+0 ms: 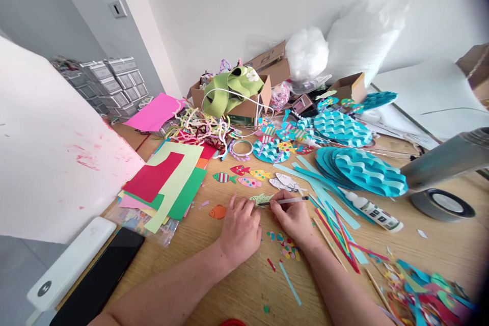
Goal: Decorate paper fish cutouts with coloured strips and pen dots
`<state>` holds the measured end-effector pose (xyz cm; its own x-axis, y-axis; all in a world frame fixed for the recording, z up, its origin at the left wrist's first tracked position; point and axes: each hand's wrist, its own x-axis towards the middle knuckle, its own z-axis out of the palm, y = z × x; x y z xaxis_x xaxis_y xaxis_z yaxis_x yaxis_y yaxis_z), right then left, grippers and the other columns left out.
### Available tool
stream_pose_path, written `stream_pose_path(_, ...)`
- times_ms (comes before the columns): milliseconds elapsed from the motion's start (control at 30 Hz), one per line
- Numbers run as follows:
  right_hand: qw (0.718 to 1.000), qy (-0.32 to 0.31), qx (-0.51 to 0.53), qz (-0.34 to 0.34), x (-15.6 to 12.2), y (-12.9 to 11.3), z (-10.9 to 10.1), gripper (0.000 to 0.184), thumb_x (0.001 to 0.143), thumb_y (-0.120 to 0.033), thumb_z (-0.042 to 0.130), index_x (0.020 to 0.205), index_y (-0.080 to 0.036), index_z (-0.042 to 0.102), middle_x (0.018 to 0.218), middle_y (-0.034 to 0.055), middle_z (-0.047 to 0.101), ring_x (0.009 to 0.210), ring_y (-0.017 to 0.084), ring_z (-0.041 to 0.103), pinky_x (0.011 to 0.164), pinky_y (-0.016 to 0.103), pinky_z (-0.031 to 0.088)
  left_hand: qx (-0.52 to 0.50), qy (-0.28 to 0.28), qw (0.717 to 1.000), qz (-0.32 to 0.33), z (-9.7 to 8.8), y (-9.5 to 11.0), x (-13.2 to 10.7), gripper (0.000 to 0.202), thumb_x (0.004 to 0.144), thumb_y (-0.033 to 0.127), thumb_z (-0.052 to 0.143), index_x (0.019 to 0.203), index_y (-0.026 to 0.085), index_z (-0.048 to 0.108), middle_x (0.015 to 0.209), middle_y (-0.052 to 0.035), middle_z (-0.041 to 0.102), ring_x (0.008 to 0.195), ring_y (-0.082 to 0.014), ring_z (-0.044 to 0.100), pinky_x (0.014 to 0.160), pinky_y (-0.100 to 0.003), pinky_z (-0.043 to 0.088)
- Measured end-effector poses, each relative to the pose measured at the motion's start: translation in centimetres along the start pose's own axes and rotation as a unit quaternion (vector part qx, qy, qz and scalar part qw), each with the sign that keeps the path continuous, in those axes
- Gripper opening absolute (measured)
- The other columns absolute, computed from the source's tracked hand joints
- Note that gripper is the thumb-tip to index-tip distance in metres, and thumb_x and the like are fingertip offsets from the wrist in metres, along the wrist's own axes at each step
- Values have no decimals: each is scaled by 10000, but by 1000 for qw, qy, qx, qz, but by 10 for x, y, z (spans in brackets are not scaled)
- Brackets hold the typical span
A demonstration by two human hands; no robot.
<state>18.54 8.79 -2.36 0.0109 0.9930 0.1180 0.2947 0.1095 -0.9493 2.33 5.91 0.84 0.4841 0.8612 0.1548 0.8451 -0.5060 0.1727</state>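
A small light green paper fish (260, 198) with dark marks lies on the wooden table. My left hand (241, 226) rests beside it, fingers bent, fingertips holding its left end down. In my right hand (293, 218) is a slim pen (286, 200), its tip at the fish's right part. Just beyond lie finished-looking paper fish: a green striped one (224, 178), a red one (240, 169), a yellow one (260, 174) and a pink dotted one (249, 182). An orange fish (217, 212) sits left of my left hand, and white fish (286, 182) lie behind the pen.
Coloured paper sheets (185, 196) are stacked at left, near a black phone (99, 275). Colourful paper dots (288, 249) lie between my forearms. Paper strips (340, 239), a glue bottle (376, 213), blue wavy discs (370, 170) and a tape roll (443, 205) are at right.
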Motion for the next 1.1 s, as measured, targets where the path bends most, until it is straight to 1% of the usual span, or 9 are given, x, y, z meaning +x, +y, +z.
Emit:
stream_pose_path(733, 1000, -2, -4, -5, 0, -3, 0, 116, 774, -285, 558, 698, -198, 547, 551, -26, 517, 457, 111, 454, 435, 227, 345, 2, 5, 1000, -2, 0, 0, 0, 246, 787, 151, 541, 1008, 193, 639, 1053, -67, 611, 1100, -231, 513, 1142, -491, 223)
stream_pose_path(933, 1000, 20, -3, -12, 0, -7, -1, 127, 746, -293, 581, 667, -197, 555, 543, -21, 531, 457, 112, 451, 429, 225, 345, 2, 5, 1000, -1, -2, 1, 0, 251, 779, 145, 550, 1008, 202, 638, 1065, -73, 615, 1103, -240, 516, 1130, -502, 242)
stream_pose_path(1100, 1000, 9, -1, -3, 0, -6, 0, 123, 750, -299, 575, 679, -202, 551, 542, -29, 524, 446, 109, 442, 425, 227, 339, 1, 8, 1000, -3, -2, 1, 0, 252, 782, 144, 544, 1010, 204, 635, 1058, -71, 615, 1104, -240, 516, 1128, -502, 249)
